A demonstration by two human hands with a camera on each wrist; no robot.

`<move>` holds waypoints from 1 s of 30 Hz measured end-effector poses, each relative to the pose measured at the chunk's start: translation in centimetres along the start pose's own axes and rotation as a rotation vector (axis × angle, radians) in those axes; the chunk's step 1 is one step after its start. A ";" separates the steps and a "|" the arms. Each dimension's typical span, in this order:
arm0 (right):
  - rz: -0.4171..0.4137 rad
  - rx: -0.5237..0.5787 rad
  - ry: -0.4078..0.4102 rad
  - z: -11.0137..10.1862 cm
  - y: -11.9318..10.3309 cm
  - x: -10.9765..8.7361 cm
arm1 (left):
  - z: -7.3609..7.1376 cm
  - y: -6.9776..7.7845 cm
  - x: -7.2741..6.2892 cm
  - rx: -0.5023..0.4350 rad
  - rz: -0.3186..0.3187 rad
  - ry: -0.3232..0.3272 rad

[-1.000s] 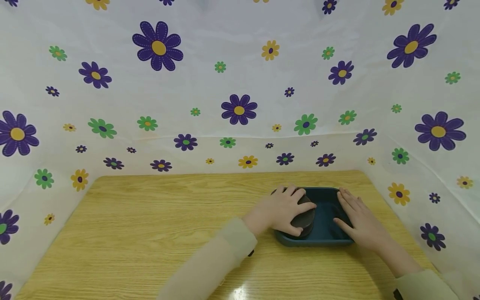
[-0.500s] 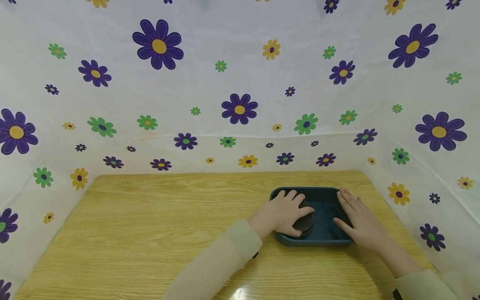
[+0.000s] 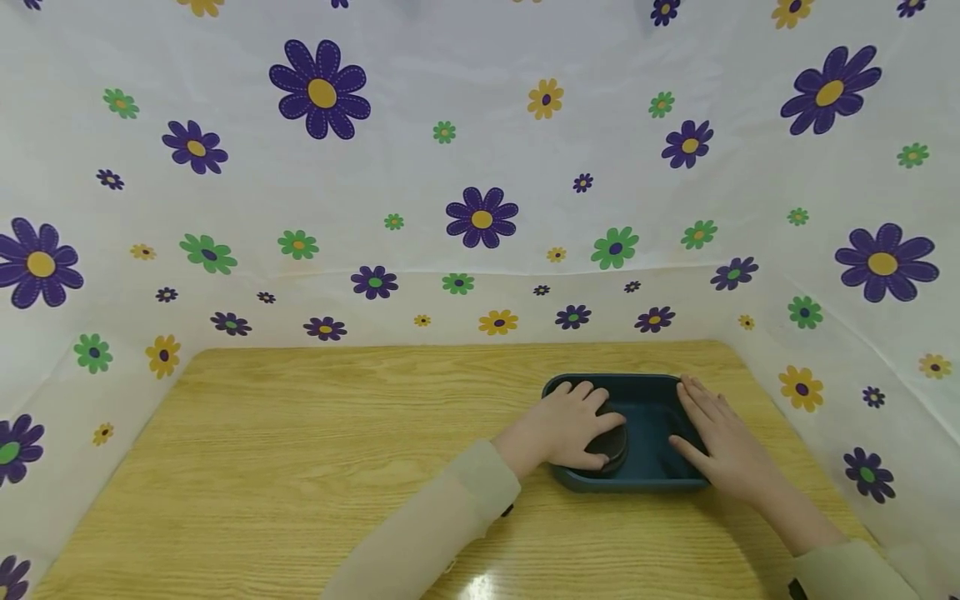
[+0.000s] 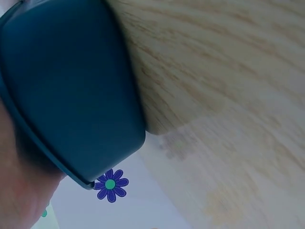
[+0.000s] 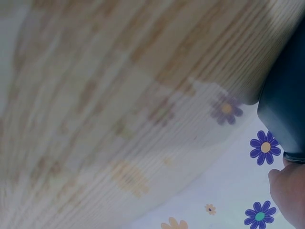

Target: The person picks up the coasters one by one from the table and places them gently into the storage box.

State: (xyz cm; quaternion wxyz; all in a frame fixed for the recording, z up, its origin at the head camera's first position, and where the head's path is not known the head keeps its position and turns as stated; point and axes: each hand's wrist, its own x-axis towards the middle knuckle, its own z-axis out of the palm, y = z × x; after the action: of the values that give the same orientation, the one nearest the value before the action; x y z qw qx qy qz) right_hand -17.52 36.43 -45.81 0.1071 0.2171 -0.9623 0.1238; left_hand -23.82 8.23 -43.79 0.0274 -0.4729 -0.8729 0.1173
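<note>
A deep dark teal tray [image 3: 645,485] with rounded corners stands on the right part of the table. In the head view my left hand [image 3: 566,429] reaches over its left side, fingers spread and bent over a dark round, disc-like object [image 3: 615,447] inside. Much of that object is hidden under the hand, and its exact kind does not show. My right hand [image 3: 723,446] rests on the tray's right end, its fingers nearly straight along the rim and the thumb pointing inward. The left wrist view shows the tray's outer wall [image 4: 71,90]; the right wrist view shows a fingertip at the rim.
The wood-grain table [image 3: 300,467] reaches away to the left of the tray. A white cloth [image 3: 420,183] printed with purple, green and yellow flowers closes off the back and both sides. The right side of the cloth comes close to my right arm.
My left hand has sunk a little into the tray with the dark round object, uncovering the tray's back left corner. My right hand has stayed in place.
</note>
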 end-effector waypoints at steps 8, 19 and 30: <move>-0.003 -0.012 0.000 0.1 0.3 -0.1 | -0.6 -0.4 -0.9 0.006 0.006 0.031; -0.007 -0.033 -0.006 0.2 0.2 0.0 | -0.6 -1.4 -3.6 0.044 0.022 0.084; -0.023 -0.029 0.010 0.1 0.2 0.0 | -1.5 -2.9 -6.9 -0.007 -0.006 0.087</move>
State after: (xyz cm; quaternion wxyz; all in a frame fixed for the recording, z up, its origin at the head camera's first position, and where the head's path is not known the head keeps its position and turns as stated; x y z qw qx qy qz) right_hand -17.61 36.55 -45.94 0.1163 0.2259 -0.9609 0.1096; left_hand -22.12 1.22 -41.28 0.0641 -0.4751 -0.8726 0.0937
